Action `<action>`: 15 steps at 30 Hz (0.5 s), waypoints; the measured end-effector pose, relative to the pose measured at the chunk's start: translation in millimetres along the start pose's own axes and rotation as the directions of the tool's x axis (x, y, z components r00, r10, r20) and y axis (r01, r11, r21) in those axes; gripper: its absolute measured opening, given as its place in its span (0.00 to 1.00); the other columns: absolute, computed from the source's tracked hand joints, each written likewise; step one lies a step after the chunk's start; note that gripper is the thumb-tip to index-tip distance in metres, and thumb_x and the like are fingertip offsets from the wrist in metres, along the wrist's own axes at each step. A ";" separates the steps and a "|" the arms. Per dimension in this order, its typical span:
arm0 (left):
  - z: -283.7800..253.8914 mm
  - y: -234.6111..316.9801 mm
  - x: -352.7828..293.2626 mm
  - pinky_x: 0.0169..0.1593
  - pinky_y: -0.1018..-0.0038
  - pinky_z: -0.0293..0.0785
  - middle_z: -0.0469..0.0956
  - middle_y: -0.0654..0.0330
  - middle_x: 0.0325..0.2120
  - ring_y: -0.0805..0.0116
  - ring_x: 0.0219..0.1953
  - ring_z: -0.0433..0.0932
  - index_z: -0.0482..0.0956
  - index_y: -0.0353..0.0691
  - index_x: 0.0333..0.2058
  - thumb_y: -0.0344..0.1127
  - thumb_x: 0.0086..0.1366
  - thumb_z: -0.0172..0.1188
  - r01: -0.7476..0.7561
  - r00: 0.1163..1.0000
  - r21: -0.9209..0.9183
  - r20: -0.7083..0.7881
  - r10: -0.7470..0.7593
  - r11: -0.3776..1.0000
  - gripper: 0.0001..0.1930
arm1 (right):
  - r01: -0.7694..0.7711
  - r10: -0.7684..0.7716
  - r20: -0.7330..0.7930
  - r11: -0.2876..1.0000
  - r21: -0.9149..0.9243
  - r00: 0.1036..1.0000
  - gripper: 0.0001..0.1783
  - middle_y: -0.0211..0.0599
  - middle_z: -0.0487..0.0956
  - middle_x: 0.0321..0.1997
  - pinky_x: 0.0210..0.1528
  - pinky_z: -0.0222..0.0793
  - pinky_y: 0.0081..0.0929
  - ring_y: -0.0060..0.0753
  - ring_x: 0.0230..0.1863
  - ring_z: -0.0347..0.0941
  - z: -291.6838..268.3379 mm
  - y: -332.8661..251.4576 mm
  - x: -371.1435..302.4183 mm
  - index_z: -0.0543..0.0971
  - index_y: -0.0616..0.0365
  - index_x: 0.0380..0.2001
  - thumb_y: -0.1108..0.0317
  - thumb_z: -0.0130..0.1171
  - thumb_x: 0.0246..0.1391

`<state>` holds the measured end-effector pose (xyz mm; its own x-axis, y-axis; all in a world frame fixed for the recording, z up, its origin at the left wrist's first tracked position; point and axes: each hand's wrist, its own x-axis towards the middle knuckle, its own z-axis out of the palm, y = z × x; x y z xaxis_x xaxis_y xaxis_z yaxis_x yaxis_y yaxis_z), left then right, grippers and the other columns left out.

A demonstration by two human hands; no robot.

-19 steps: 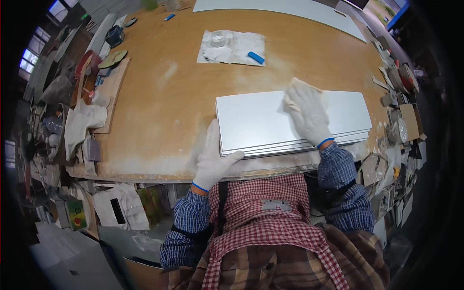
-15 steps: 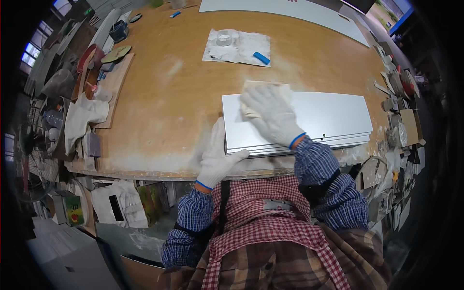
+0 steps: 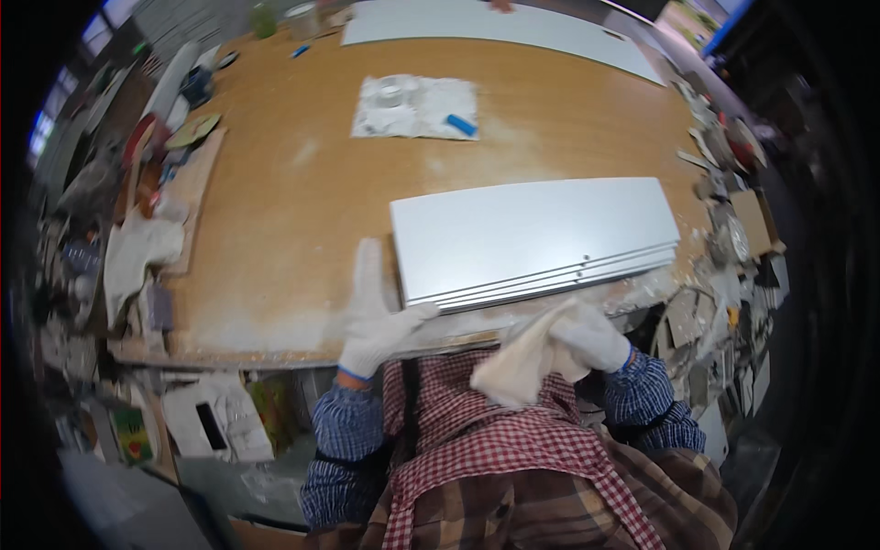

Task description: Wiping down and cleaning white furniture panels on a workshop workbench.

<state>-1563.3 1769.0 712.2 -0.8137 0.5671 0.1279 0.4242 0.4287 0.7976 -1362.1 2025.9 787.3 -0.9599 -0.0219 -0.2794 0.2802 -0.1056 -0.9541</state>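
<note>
A stack of several white panels (image 3: 532, 229) lies near the front edge of the wooden table, with small dark holes along its near side. My left hand (image 3: 374, 316), in a white knit glove, is beside the stack's left end, fingers stretched out and thumb spread toward the near left corner. In front of the table edge, my gloved right hand (image 3: 591, 337) grips a cream cloth (image 3: 524, 362), which hangs down over my checked apron. The cloth is apart from the panels and a little blurred.
Farther back, a white sheet (image 3: 417, 124) carries a roll of clear tape (image 3: 391, 90) and a blue block (image 3: 461, 126). A long white panel (image 3: 504, 26) lies along the far edge. A board (image 3: 197, 197), rags and containers crowd the left side; scraps and cardboard (image 3: 753, 222) line the right.
My right hand has lifted the cloth off the top panel and drawn it back toward me, past the table edge. My left hand stays by the stack's left end. The view has shifted slightly.
</note>
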 end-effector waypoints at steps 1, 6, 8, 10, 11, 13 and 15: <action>-13.7 10.6 5.8 0.74 0.59 0.50 0.50 0.41 0.73 0.45 0.75 0.48 0.49 0.34 0.73 0.51 0.54 0.74 0.000 1.000 -0.054 -0.015 -0.001 0.999 0.57 | 0.008 -0.043 -0.225 0.988 -0.154 0.974 0.17 0.38 0.82 0.37 0.49 0.72 0.27 0.28 0.43 0.76 -28.7 -0.1 -21.9 0.81 0.68 0.41 0.62 0.52 0.67; -14.1 68.7 68.9 0.72 0.45 0.45 0.56 0.40 0.69 0.38 0.71 0.53 0.58 0.32 0.69 0.61 0.49 0.72 -0.334 0.936 0.483 0.270 0.226 0.810 0.56 | 0.229 -0.180 -0.828 0.971 -0.064 0.532 0.15 0.30 0.80 0.39 0.38 0.73 0.22 0.20 0.39 0.75 -71.4 -15.2 -65.3 0.80 0.61 0.47 0.60 0.55 0.69; -9.2 95.7 82.0 0.70 0.43 0.47 0.59 0.40 0.66 0.38 0.69 0.55 0.60 0.33 0.68 0.63 0.50 0.70 -0.372 0.887 0.563 0.450 0.104 0.738 0.55 | 0.385 -0.009 -0.853 0.895 0.227 0.522 0.17 0.29 0.80 0.44 0.43 0.73 0.20 0.20 0.41 0.75 -83.4 -11.3 -82.1 0.79 0.62 0.50 0.59 0.56 0.69; -7.5 107.7 76.9 0.67 0.41 0.47 0.62 0.37 0.61 0.37 0.66 0.57 0.64 0.31 0.64 0.68 0.48 0.69 -0.407 0.843 0.534 0.532 0.080 0.741 0.55 | 0.377 0.014 -0.874 0.899 0.223 0.486 0.17 0.29 0.80 0.44 0.45 0.73 0.20 0.20 0.43 0.75 -91.7 5.8 -104.3 0.78 0.61 0.51 0.59 0.55 0.69; -5.2 103.0 66.6 0.67 0.41 0.47 0.62 0.37 0.61 0.37 0.66 0.57 0.64 0.31 0.64 0.68 0.48 0.69 -0.417 0.839 0.541 0.538 0.080 0.731 0.55 | 0.348 0.036 -0.881 0.910 0.224 0.471 0.18 0.29 0.80 0.45 0.47 0.72 0.20 0.20 0.44 0.75 -94.0 17.5 -114.4 0.78 0.61 0.51 0.59 0.55 0.70; 0.5 86.3 35.8 0.67 0.41 0.48 0.60 0.34 0.61 0.34 0.66 0.56 0.65 0.30 0.62 0.69 0.42 0.72 -0.574 0.811 0.517 0.466 0.354 0.635 0.57 | 0.314 0.054 -0.930 0.933 0.177 0.365 0.19 0.29 0.80 0.45 0.48 0.72 0.21 0.20 0.45 0.75 -97.8 51.1 -131.0 0.78 0.62 0.52 0.58 0.54 0.70; -2.0 100.9 3.3 0.67 0.39 0.47 0.60 0.33 0.61 0.31 0.65 0.55 0.66 0.30 0.61 0.69 0.37 0.74 -0.562 0.812 0.531 0.502 0.299 0.635 0.60 | 0.268 0.067 -0.960 0.953 0.142 0.270 0.19 0.29 0.80 0.45 0.50 0.72 0.21 0.20 0.46 0.75 -101.1 70.8 -138.3 0.78 0.62 0.53 0.57 0.53 0.70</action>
<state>-1523.9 1812.7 794.2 -0.3340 0.9414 0.0460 0.9373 0.3266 0.1215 -1208.6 2122.0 747.6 -0.2324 0.9418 -0.2427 0.0080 -0.2477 -0.9688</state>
